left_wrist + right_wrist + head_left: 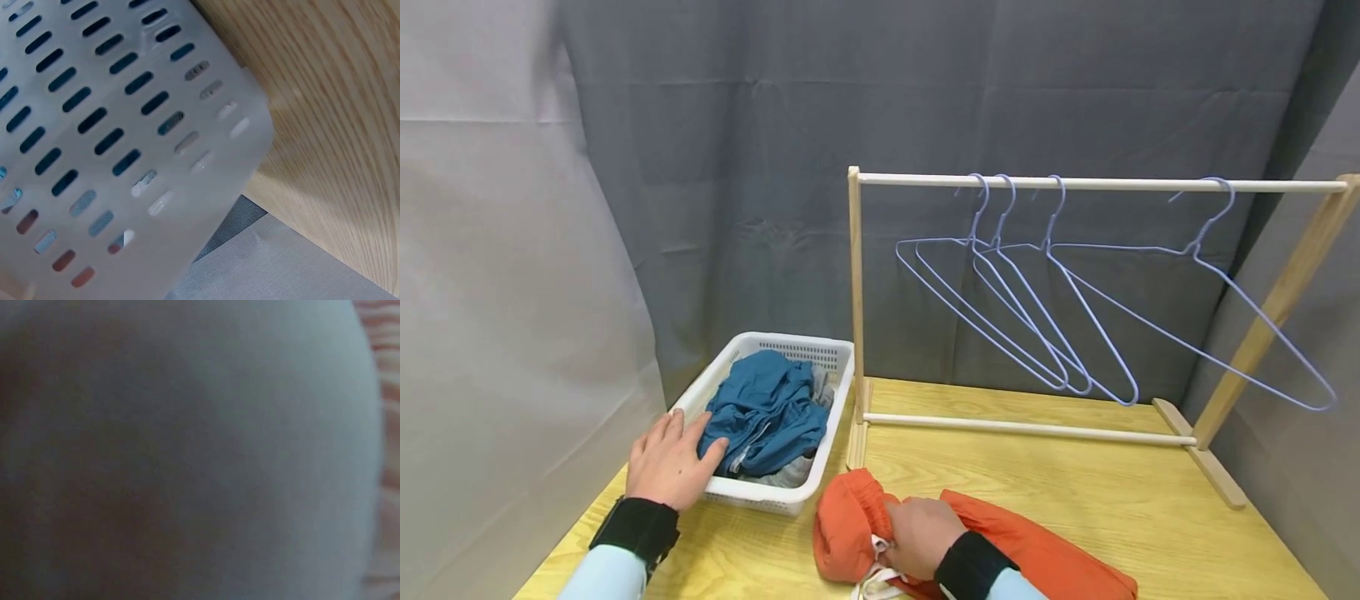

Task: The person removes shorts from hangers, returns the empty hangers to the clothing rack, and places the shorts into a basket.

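Observation:
My left hand (pixel 672 460) lies over the near left corner of a white plastic basket (pixel 758 492), fingers spread at the rim and thumb by a teal garment (pixel 767 408). In the left wrist view the slotted basket wall (pixel 206 137) fills much of the picture, with bits of skin behind some slots. My right hand (pixel 923 533) grips orange drawstring pants (pixel 1037 550) on the table by their gathered waistband; the fingertips are hidden. White cords (pixel 877 579) hang beside it. Blurred paleness covers most of the right wrist view, with gathered orange fabric (pixel 390 444) at its edge.
A wooden clothes rack (pixel 855 292) stands behind the pants on the wood-grain table (pixel 1000 483). Several lilac hangers (pixel 1052 333) hang from its rail. Grey clothing (pixel 793 473) lies under the teal garment. Grey cloth walls (pixel 760 208) close off the back and sides.

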`<control>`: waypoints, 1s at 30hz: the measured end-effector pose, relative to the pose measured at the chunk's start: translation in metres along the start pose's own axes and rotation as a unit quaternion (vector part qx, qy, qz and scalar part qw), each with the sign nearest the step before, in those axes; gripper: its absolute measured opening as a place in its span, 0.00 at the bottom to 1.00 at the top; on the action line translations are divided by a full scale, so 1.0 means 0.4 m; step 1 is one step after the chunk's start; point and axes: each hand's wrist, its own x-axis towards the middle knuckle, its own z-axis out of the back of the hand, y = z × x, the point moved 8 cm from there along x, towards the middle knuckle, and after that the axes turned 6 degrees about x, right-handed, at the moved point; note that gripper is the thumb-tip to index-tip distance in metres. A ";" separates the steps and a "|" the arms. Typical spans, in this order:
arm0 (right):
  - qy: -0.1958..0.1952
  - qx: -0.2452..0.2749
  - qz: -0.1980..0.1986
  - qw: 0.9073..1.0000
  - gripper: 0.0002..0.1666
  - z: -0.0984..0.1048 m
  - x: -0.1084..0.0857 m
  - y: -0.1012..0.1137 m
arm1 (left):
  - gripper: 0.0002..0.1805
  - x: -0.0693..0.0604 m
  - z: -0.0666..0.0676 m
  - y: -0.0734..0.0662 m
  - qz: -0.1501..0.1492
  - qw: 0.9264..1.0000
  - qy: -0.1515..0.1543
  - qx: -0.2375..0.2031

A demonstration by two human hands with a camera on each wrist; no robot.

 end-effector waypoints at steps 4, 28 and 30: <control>0.013 0.021 0.003 1.000 0.16 -0.003 0.017 0.007 | 0.38 -0.001 0.002 0.010 0.003 1.000 -0.006 0.003; 0.085 0.195 0.049 0.976 0.21 0.008 0.037 -0.003 | 0.35 -0.003 0.003 0.003 0.003 1.000 -0.015 -0.001; 0.073 0.212 0.061 0.973 0.19 0.024 0.034 0.000 | 0.35 -0.005 0.008 0.000 0.002 1.000 -0.018 -0.002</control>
